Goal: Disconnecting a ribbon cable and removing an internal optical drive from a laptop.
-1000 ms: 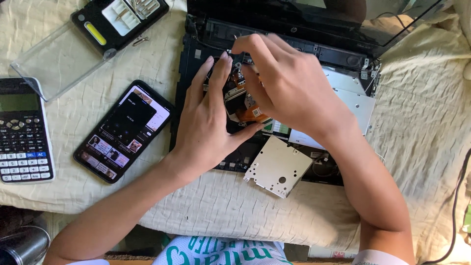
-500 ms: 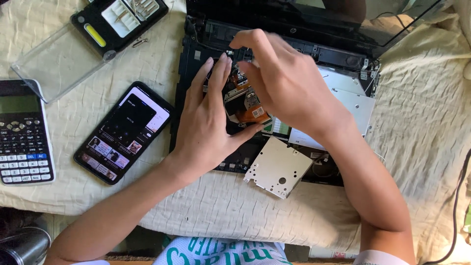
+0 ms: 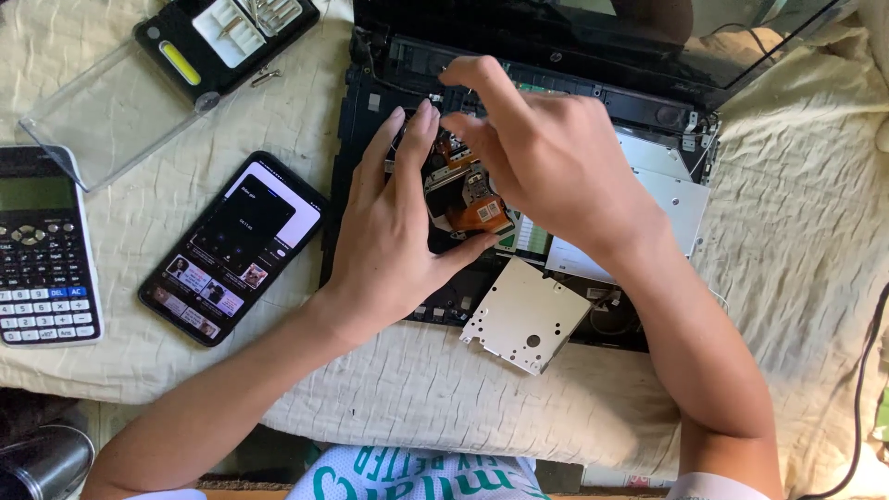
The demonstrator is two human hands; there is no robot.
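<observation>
**Hands at work inside an opened laptop**

Laptop internals sit at the middle of the view: an opened laptop (image 3: 593, 213), its keyboard cover removed, lies on a cream cloth (image 3: 796, 306) with its dark screen tilted back at the far edge. Inside the black chassis, an orange-brown part (image 3: 477, 208) with copper colouring shows between the two hands.

The left hand (image 3: 394, 245) rests palm down on the left half of the chassis, fingers straight and close together pointing far, thumb stretched right toward the orange-brown part. It grips nothing. The right hand (image 3: 546, 157) hovers above the far middle of the chassis, fingers loosely curled and slightly apart, the forefinger reaching left toward the far edge. Whether its fingertips pinch anything cannot be told, since the back of the hand hides them.

Just near of the right hand, a square silver metal bracket (image 3: 523, 315) lies tilted over the near edge of the chassis. A silver drive housing (image 3: 671, 190) fills the right side of the laptop.

Left of the laptop, a smartphone (image 3: 231, 245) with a lit screen lies at an angle on the cloth. Farther left, a scientific calculator (image 3: 42, 250) sits at the edge of view. At the far left, a black screwdriver-bit case (image 3: 222, 32) lies open with its clear lid (image 3: 111, 116) folded out.
</observation>
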